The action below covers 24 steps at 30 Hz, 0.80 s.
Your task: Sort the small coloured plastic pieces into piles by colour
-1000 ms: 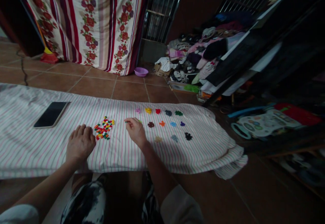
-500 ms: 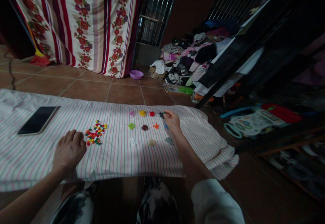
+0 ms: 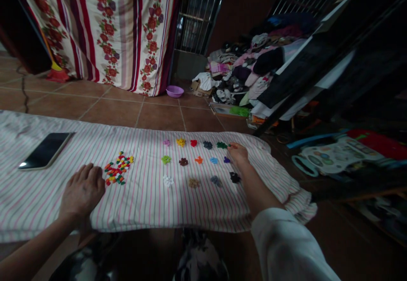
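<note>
My right hand (image 3: 239, 153) reaches to the far right of the cloth, thumb and fingers pinched on a small dark green piece (image 3: 229, 145). Just left of the fingertips lies a dark green pile (image 3: 221, 145). Resting palm down, my left hand (image 3: 83, 187) has its fingers out and holds nothing. Beside it sits a mixed pile of small red, orange, yellow, green and white pieces (image 3: 117, 170). One-colour piles stand in rows, among them yellow (image 3: 181, 142), red (image 3: 193, 143), dark grey (image 3: 207, 145), purple (image 3: 226, 159) and black (image 3: 235, 177).
A striped cloth (image 3: 143, 204) covers the work surface. On its left lies a phone (image 3: 46, 150). Beyond are a purple basin (image 3: 174, 91), a heap of clothes (image 3: 244, 71) and a flowered curtain (image 3: 127, 30). A baby walker (image 3: 327, 155) stands at right.
My right hand has moved right, from the dark grey pile to the dark green one, uncovering the piles at right. My left hand stays beside the mixed pile. The view has shifted slightly.
</note>
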Each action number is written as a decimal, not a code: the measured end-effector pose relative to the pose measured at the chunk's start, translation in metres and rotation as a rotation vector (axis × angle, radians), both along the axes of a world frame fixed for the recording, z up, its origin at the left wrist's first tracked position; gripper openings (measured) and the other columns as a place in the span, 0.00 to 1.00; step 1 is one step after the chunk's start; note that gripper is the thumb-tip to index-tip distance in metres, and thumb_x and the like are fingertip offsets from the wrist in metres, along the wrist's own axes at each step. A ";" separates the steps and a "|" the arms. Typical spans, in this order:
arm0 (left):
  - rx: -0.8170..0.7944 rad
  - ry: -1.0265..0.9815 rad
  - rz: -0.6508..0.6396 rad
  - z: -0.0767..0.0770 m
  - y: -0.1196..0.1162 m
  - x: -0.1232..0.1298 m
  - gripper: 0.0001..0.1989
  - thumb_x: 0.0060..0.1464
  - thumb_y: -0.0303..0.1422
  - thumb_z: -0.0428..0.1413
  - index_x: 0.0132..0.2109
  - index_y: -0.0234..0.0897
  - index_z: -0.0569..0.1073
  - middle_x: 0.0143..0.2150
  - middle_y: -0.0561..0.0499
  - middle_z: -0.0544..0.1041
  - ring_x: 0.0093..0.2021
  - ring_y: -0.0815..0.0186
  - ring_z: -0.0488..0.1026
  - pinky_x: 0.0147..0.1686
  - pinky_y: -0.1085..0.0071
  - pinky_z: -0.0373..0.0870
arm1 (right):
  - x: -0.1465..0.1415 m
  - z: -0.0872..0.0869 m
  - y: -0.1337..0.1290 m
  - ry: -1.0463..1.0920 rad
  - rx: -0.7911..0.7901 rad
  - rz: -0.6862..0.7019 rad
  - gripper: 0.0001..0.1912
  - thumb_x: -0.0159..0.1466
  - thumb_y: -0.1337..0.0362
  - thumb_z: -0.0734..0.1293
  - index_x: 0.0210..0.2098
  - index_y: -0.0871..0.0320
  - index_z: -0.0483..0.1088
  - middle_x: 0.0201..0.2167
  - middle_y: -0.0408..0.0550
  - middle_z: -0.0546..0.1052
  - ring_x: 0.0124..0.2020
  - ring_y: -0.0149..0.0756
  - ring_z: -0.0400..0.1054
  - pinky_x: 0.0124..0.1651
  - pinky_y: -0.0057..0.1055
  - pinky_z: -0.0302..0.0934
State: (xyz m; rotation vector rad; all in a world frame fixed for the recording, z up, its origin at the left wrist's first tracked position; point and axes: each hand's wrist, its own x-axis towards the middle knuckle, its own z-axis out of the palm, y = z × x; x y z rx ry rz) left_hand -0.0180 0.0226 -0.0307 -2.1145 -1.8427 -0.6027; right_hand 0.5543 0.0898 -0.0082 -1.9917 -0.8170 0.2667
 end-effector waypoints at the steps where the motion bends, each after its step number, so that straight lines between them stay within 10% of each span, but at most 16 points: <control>1: -0.001 -0.003 -0.009 0.001 0.000 0.000 0.17 0.58 0.35 0.42 0.47 0.33 0.70 0.53 0.32 0.74 0.58 0.46 0.69 0.56 0.47 0.66 | 0.003 -0.001 0.002 -0.001 -0.016 -0.001 0.11 0.49 0.67 0.67 0.33 0.57 0.76 0.29 0.46 0.78 0.34 0.38 0.75 0.42 0.36 0.71; 24: -0.067 -0.018 0.015 0.010 -0.004 0.004 0.17 0.58 0.33 0.43 0.47 0.30 0.72 0.56 0.30 0.71 0.59 0.44 0.67 0.56 0.47 0.64 | -0.024 0.020 -0.007 -0.117 -0.039 0.157 0.14 0.53 0.70 0.64 0.38 0.59 0.76 0.34 0.47 0.80 0.41 0.38 0.74 0.52 0.35 0.66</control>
